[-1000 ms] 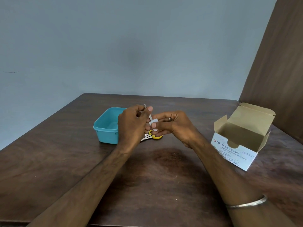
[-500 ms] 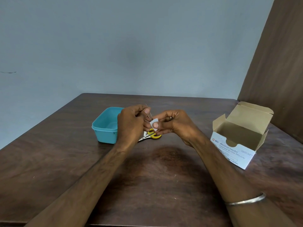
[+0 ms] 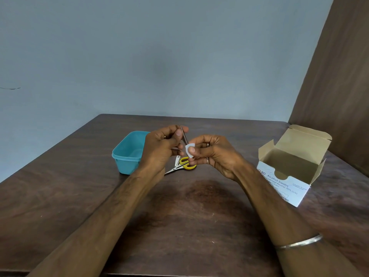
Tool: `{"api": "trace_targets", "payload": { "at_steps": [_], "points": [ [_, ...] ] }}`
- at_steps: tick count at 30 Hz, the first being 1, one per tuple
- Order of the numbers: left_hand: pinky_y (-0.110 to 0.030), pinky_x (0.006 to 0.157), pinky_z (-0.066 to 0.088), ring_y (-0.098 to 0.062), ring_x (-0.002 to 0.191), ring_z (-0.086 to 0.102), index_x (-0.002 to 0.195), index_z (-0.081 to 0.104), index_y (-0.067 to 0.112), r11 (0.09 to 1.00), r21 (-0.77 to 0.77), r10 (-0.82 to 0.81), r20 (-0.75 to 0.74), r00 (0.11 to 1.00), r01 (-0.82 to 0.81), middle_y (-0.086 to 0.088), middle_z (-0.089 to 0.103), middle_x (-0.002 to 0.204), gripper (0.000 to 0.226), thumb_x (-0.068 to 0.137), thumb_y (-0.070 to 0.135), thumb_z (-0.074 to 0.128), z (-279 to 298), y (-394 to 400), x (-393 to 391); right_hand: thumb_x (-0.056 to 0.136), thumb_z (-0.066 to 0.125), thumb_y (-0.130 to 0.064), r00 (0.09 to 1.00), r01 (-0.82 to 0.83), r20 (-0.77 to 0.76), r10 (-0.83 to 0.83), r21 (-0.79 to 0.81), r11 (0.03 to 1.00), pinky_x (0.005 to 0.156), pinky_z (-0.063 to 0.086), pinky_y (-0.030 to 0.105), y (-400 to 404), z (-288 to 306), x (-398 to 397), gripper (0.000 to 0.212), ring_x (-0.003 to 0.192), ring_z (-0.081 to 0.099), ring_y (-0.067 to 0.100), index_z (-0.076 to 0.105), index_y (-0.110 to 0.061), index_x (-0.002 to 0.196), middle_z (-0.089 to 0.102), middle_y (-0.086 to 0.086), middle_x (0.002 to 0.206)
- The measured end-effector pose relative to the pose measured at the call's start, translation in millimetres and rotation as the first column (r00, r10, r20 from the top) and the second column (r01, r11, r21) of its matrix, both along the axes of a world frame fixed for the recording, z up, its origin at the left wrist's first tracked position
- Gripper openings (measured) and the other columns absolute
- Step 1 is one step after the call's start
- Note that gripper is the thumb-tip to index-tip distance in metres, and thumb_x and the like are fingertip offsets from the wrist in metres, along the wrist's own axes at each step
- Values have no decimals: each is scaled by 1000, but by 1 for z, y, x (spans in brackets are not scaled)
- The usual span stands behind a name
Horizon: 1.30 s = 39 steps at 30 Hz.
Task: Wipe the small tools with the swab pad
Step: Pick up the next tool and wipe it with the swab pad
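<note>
Above the middle of a dark wooden table (image 3: pixel 199 226), two bare hands meet over a small job. The left hand (image 3: pixel 161 148) pinches one slim metal tool (image 3: pixel 184 134), apparently tweezers, between thumb and fingertips, its thin end rising past the fingers and leaning slightly right. The right hand (image 3: pixel 213 154) pinches one small white swab pad (image 3: pixel 189 149) between thumb and forefinger, just beside the tool's lower shaft; whether pad and metal actually touch cannot be told. The tool's lower end is hidden behind the fingers.

On the table directly below the hands lie two more small tools: one pair of yellow-handled scissors (image 3: pixel 186 165), blades pointing left toward the viewer, and one silver nail clipper (image 3: pixel 177 161) lying against them. Both are partly covered by the hands, so their full outlines are hard to make out.

One teal plastic tub (image 3: pixel 127 154) stands open to the left, its right end cut off by the left hand and its contents not visible. One cardboard box (image 3: pixel 291 168) of alcohol swabs sits well apart at the right, flaps open; its inside is shadowed. One thin metal bangle (image 3: pixel 299 241) circles the right forearm, and rings show on both hands.
</note>
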<state>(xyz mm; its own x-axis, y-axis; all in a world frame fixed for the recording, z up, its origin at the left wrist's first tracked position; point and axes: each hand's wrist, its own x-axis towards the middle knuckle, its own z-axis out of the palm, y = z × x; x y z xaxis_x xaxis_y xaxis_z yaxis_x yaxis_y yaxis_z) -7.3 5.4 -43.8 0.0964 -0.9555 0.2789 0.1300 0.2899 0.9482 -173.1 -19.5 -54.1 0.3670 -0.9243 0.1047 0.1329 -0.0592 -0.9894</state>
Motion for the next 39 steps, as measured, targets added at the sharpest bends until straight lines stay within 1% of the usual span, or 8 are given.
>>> {"api": "trace_targets", "payload": {
  "at_steps": [8, 13, 18, 21, 24, 28, 33, 39],
  "points": [
    [-25, 55, 56, -11, 57, 58, 102, 72, 9, 1000, -7, 5, -2, 1000, -5, -6, 62, 64, 16, 94, 10, 59, -1, -2, 1, 81, 65, 17, 1000, -4, -7, 4, -1, 1000, 72, 64, 36, 0, 1, 0, 23, 68, 74, 20, 70, -2, 93, 74, 8, 73],
    [-24, 57, 58, -11, 58, 62, 106, 72, 8, 998, -10, 57, 16, 998, -57, -12, 68, 78, 18, 92, 11, 61, -2, -3, 2, 76, 76, 1, 999, 44, 8, -44, -20, 999, 70, 64, 36, 1, 1, 3, 10, 65, 72, 22, 76, -8, 81, 74, 11, 75],
    [-25, 58, 59, -14, 60, 66, 104, 73, 7, 995, -47, 90, 27, 996, -88, -13, 73, 79, 22, 86, 19, 71, -4, -5, -1, 79, 74, 9, 992, 116, -33, -119, -81, 990, 72, 63, 37, -2, -1, 2, 18, 69, 73, 23, 75, -7, 84, 72, 9, 74],
    [-26, 59, 59, -13, 60, 68, 106, 72, 2, 993, -60, 107, 29, 994, -105, -1, 75, 77, 25, 84, 14, 73, -5, -7, -1, 78, 73, 12, 988, 116, -88, -127, -118, 986, 79, 63, 41, -3, -3, 2, 21, 71, 73, 21, 75, -8, 86, 72, 8, 74],
    [-26, 60, 60, -14, 62, 70, 106, 71, -3, 993, -61, 102, 58, 993, -98, 12, 74, 74, 27, 85, 13, 72, -6, -8, -1, 78, 75, 9, 987, 128, -77, -138, -126, 984, 74, 63, 39, -3, -3, 3, 18, 71, 74, 22, 74, -7, 86, 73, 9, 75],
    [-26, 59, 60, -18, 69, 71, 105, 72, -3, 994, -58, 92, 81, 992, -88, 15, 73, 88, 24, 87, 13, 70, -5, -6, -1, 79, 78, 1, 986, 146, -65, -155, -132, 981, 71, 63, 36, -2, -3, 4, 10, 72, 73, 24, 74, -6, 85, 74, 12, 77],
    [-34, 66, 62, -18, 64, 68, 115, 70, 8, 989, -73, 133, 118, 984, -125, -10, 73, 84, 27, 89, 15, 68, -5, -6, -1, 80, 74, 8, 986, 139, -72, -149, -125, 982, 73, 63, 38, -3, -3, 2, 18, 77, 74, 26, 75, -8, 87, 70, 19, 85],
    [-35, 70, 61, -16, 70, 70, 125, 65, 12, 973, -127, 211, 163, 964, -191, 2, 73, 86, 35, 91, 18, 66, -6, -7, -1, 82, 73, 7, 986, 156, -46, -162, -124, 980, 71, 64, 40, -5, -5, 0, 18, 80, 75, 29, 76, -9, 89, 73, 16, 88]
  ]
}}
